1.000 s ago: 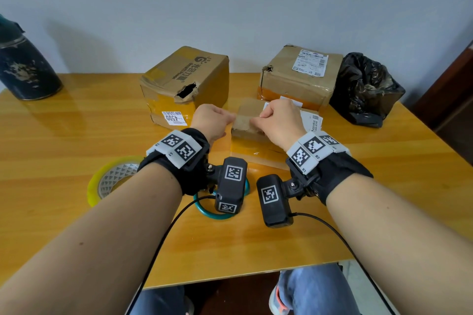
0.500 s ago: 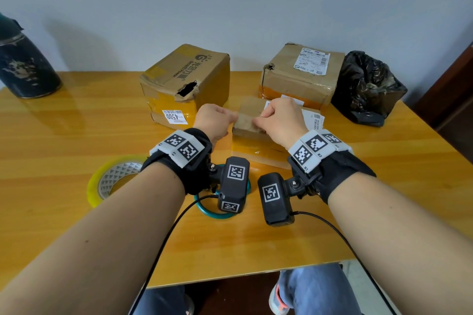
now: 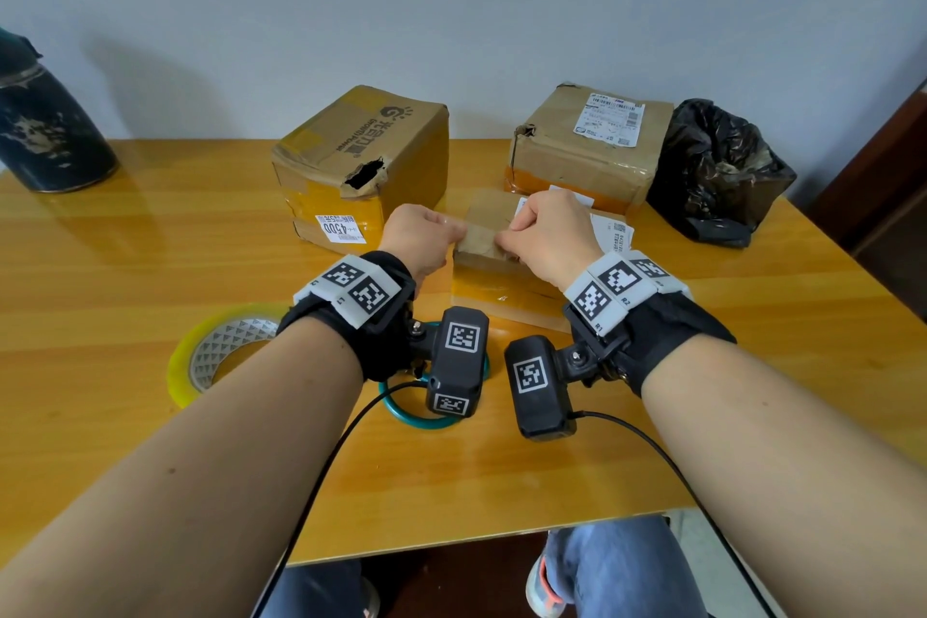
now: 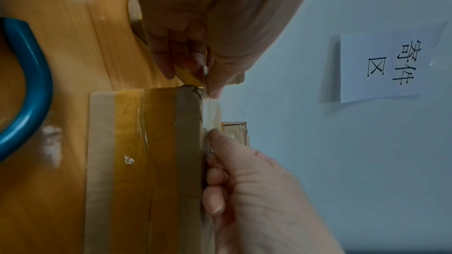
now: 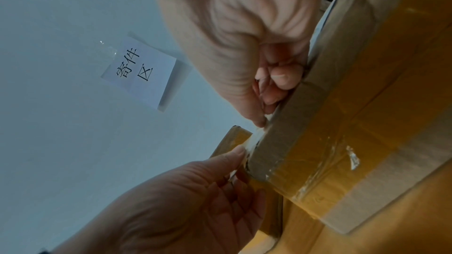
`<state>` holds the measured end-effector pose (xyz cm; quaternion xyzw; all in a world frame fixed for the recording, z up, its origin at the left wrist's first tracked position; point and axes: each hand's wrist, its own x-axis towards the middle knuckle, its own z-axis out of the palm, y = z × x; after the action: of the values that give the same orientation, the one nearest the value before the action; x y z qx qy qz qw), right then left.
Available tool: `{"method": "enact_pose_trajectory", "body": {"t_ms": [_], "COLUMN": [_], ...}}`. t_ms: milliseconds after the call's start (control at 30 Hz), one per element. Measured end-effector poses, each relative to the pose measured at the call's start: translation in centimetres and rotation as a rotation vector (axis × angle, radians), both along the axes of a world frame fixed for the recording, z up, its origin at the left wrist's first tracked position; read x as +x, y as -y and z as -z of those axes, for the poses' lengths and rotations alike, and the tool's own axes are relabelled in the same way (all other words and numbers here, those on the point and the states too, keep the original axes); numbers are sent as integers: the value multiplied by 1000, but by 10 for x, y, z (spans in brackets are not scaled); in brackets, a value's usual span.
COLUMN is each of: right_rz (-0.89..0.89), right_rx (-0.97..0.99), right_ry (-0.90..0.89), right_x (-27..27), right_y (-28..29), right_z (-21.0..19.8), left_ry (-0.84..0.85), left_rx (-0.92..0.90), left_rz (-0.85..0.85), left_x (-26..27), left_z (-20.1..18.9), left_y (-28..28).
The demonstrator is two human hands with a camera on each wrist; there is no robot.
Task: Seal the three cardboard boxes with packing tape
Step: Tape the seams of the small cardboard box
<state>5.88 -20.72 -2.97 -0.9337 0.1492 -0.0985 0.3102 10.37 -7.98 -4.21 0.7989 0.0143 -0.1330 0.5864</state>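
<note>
The wooden table [image 3: 125,266] carries everything. Behind the small box [image 3: 494,261] stand the torn box [image 3: 361,156], to its left, and the labelled box [image 3: 587,151], to its right. Over the small box's top, the left hand [image 3: 419,236] and right hand [image 3: 549,236] each pinch a clear tape strip [image 4: 211,112]. The tape roll [image 3: 220,351] lies nearer, left of it.

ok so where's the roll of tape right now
In the head view the tape roll lies flat on the table, near left, just outside the left wrist and left of the teal ring; neither hand touches it.
</note>
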Motion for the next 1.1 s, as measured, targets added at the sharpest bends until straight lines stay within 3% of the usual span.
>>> {"method": "enact_pose_trajectory", "body": {"t_ms": [1100], "right_rz": [25], "right_rx": [26], "right_ry": [-8], "right_x": [5], "right_y": [3], "right_z": [5], "left_ry": [-79], "left_rx": [-84], "left_rz": [40], "left_x": [3], "left_z": [11], "left_y": [-1]}}
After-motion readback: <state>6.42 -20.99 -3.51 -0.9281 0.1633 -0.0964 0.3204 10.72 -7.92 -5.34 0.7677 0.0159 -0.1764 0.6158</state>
